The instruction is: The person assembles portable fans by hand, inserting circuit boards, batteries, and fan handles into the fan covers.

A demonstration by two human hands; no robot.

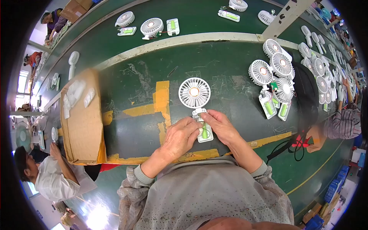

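A white handheld fan (194, 93) lies on the dark worktable in front of me, its round grille pointing away. Its handle is uncovered and shows a green battery cell (205, 132) with thin wires. My left hand (179, 135) pinches at the wires and inner parts on the handle's left side; its fingertips partly hide what they hold. Closed on the handle's right edge near the neck is my right hand (219, 125), thumb on top. The fan's neck and part of the small inner parts are covered by my fingers.
Several half-assembled fans (281, 64) are piled at the right beside a black bag (306, 92). A cardboard tray (82, 134) with white plastic pieces stands at the left. Beyond a metal rail (184, 40), more opened fans (151, 27) lie on a green belt. Co-workers sit at both sides.
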